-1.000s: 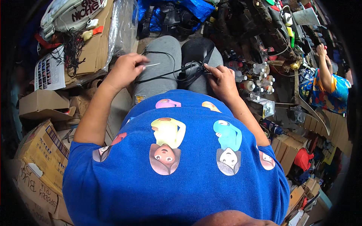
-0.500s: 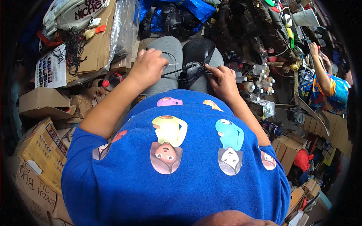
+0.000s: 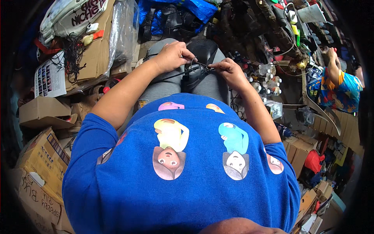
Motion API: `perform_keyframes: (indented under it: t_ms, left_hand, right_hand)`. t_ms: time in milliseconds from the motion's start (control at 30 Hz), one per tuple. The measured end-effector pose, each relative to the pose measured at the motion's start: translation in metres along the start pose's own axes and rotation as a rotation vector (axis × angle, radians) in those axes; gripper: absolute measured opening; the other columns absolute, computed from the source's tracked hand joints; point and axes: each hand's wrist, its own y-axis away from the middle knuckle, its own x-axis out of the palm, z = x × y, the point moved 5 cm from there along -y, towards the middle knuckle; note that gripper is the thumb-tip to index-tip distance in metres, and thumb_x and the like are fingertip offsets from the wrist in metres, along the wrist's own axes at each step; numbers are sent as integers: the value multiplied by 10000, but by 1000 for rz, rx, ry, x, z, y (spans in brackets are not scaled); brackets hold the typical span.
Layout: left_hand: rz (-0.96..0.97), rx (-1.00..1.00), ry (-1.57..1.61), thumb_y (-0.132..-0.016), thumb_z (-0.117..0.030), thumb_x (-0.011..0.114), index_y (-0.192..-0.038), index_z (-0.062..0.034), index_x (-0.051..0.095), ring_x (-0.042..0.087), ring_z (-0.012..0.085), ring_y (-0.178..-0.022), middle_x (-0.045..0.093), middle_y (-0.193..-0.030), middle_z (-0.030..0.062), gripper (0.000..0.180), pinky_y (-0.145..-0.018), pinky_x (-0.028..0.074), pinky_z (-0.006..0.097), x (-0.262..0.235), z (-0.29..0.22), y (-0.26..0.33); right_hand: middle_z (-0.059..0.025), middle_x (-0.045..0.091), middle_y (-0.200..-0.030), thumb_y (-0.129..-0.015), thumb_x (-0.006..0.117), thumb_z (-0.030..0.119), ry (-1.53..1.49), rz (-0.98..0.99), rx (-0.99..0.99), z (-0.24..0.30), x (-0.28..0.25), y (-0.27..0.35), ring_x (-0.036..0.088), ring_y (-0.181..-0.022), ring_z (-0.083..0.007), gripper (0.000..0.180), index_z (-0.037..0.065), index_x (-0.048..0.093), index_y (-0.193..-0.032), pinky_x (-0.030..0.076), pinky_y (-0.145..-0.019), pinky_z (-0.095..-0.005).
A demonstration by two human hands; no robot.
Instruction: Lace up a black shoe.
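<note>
A black leather shoe point(image 3: 203, 50) lies across my lap on grey trousers point(image 3: 165, 90). Thin black shoelace point(image 3: 168, 79) trails from it to the left over my thigh. My left hand point(image 3: 173, 57) is closed in a pinch on a stretch of lace just above the shoe's opening. On the opposite side, my right hand point(image 3: 230, 73) has thumb and index finger pinched at the shoe's edge, where the lace meets it. The exact contact at those fingertips is too small to make out.
Flattened cardboard point(image 3: 95, 58) with a bundle of black laces point(image 3: 74, 58) is at the left. Several small bottles point(image 3: 269, 80) stand to the right. Black shoes on a blue tarp point(image 3: 200, 11) lie ahead. Another person's arm point(image 3: 333, 66) shows at far right.
My left hand has moved right and slightly forward, from out beside the shoe to just over it, drawing close to my right hand. My right hand stays at the shoe's edge.
</note>
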Motion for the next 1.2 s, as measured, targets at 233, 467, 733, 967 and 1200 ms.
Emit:
perform_keyframes:
  t_ms: [233, 467, 733, 967, 1200]
  left_hand:
    - [45, -42, -124, -738, -145, 671, -953, -278, 736, 514, 212, -919, 523, -825, 15, 262, -842, 354, 382, 6, -2, 2]
    - [27, -38, -140, -730, -143, 674, -940, -271, 736, 519, 210, -928, 533, -829, 10, 254, -839, 353, 385, 7, -2, 0]
    - [19, -56, -156, -730, -150, 679, -929, -261, 736, 523, 213, -929, 543, -826, 11, 235, -832, 357, 388, 9, 2, -1]
    - [17, -40, -145, -739, -170, 684, -928, -264, 734, 522, 212, -934, 544, -826, 9, 217, -849, 354, 394, 9, 4, -1]
    - [-32, 36, -121, -736, -149, 692, -916, -240, 740, 529, 224, -842, 531, -776, 37, 207, -765, 410, 360, 6, 7, 1]
  right_hand:
    - [-73, 542, -888, -813, 584, 15, -1, 1, -16, 1, 0, -4, 563, -850, -196, 287, 174, 727, -1005, 461, -781, -294]
    - [-73, 540, -888, -836, 587, 35, -31, 17, -30, -1, 1, -5, 556, -849, -190, 260, 176, 728, -1004, 458, -772, -295]
    - [-69, 527, -872, -840, 601, 49, -54, 6, -14, -4, 1, -4, 547, -830, -190, 240, 169, 727, -1006, 458, -764, -296]
    - [-64, 526, -879, -834, 605, 50, -16, 10, -25, -2, 1, -4, 546, -833, -189, 245, 172, 728, -1007, 456, -763, -295]
    - [-63, 522, -868, -835, 610, 56, -40, 6, -12, -4, 2, -3, 542, -826, -185, 239, 173, 728, -1006, 453, -761, -294]
